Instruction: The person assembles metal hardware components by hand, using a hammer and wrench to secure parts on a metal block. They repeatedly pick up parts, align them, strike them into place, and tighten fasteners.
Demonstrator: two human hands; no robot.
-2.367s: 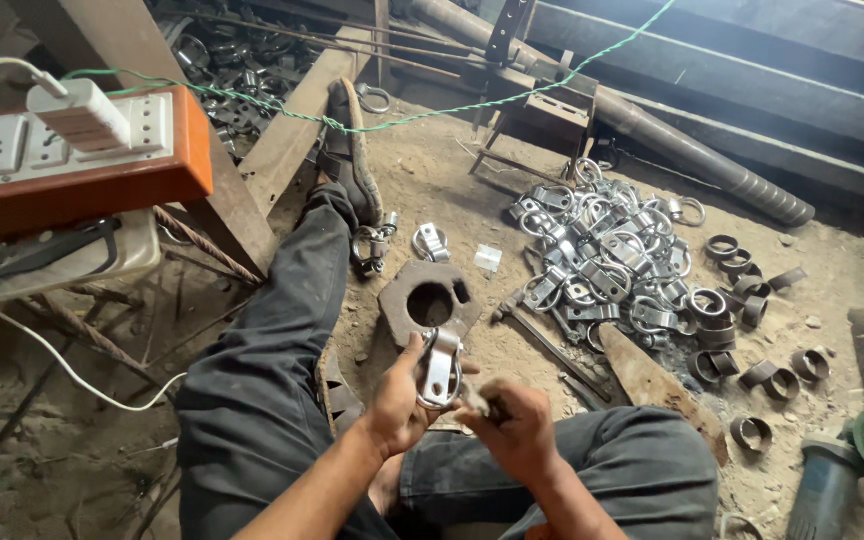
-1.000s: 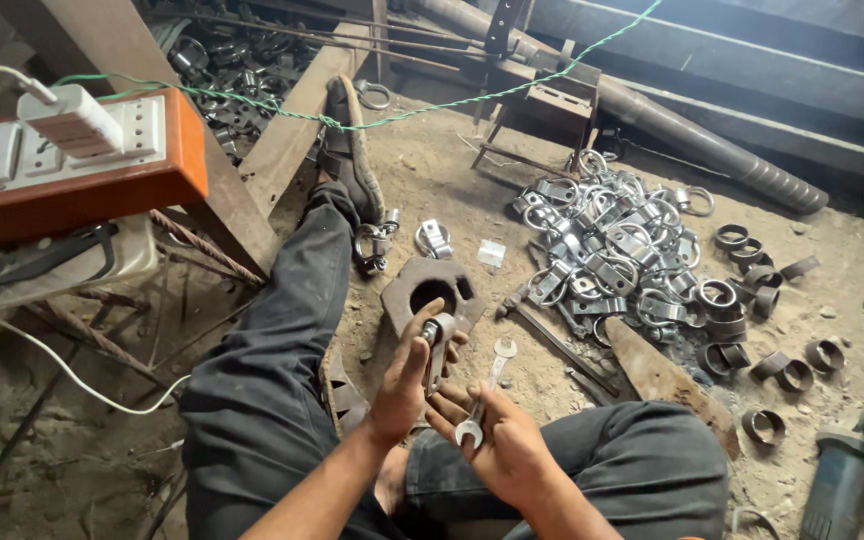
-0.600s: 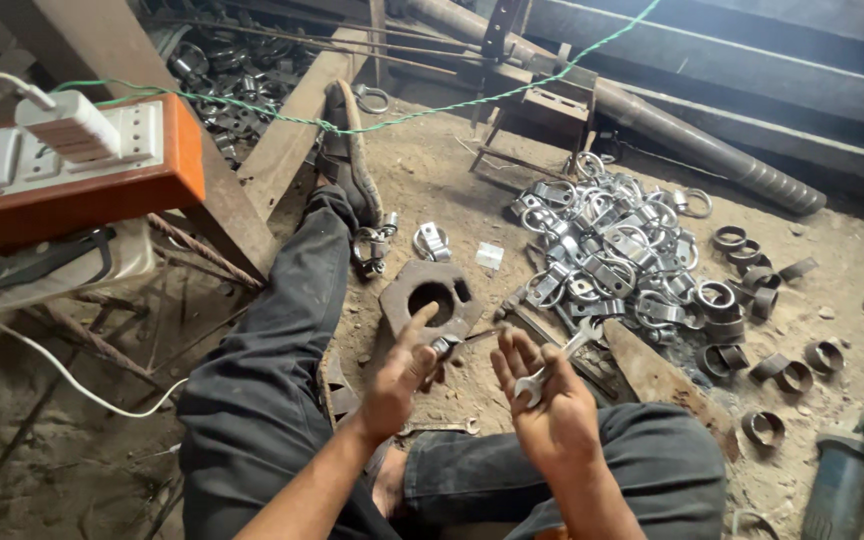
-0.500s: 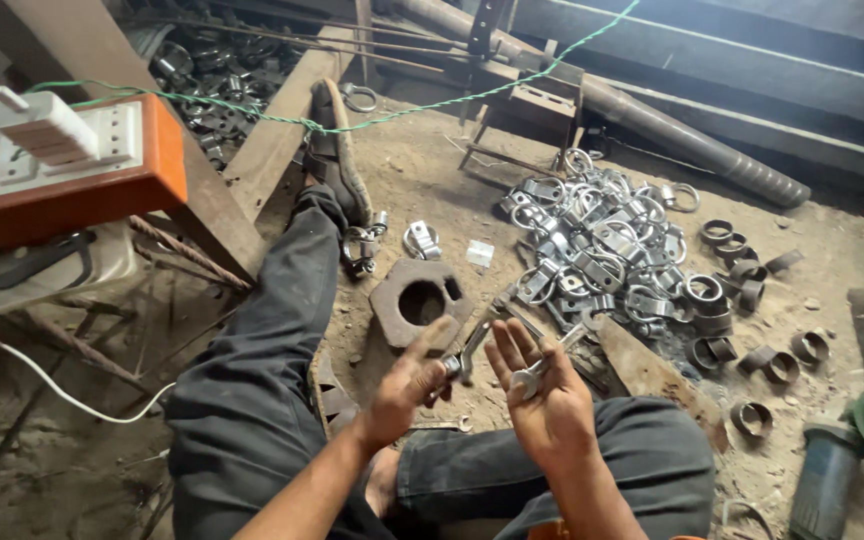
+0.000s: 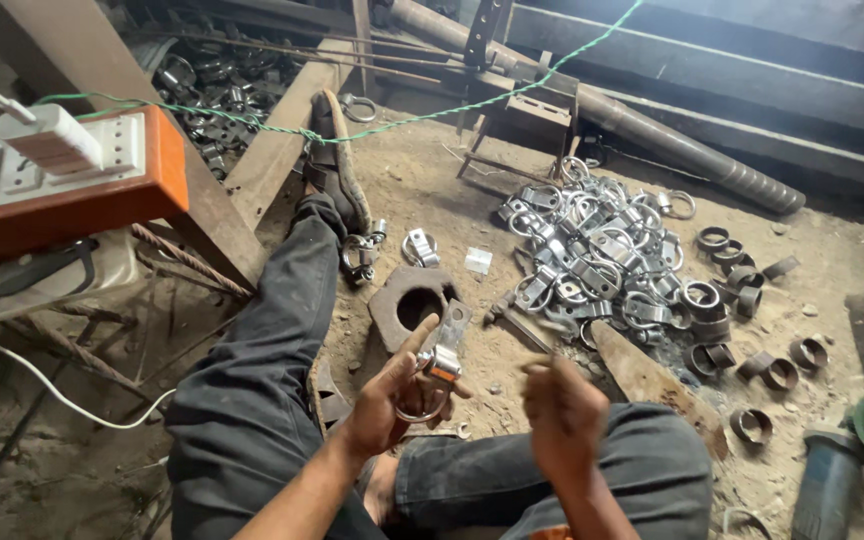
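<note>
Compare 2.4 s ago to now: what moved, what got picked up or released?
The left hand has kept hold of the metal clamp, which is now tilted to the right in front of the knees. The right hand drew back from the clamp and is now closed and blurred; whether it holds anything cannot be told. The clamp pile, the plate with a hole and the orange socket box stayed put.

Our left hand [image 5: 387, 395] is raised above our lap, palm turned inward, fingers and thumb curled closed around a metal clamp [image 5: 439, 358]. Just right of the clamp, our right hand [image 5: 564, 415] is loosely fisted, knuckles up, apart from it. Both forearms rise from below.
</note>
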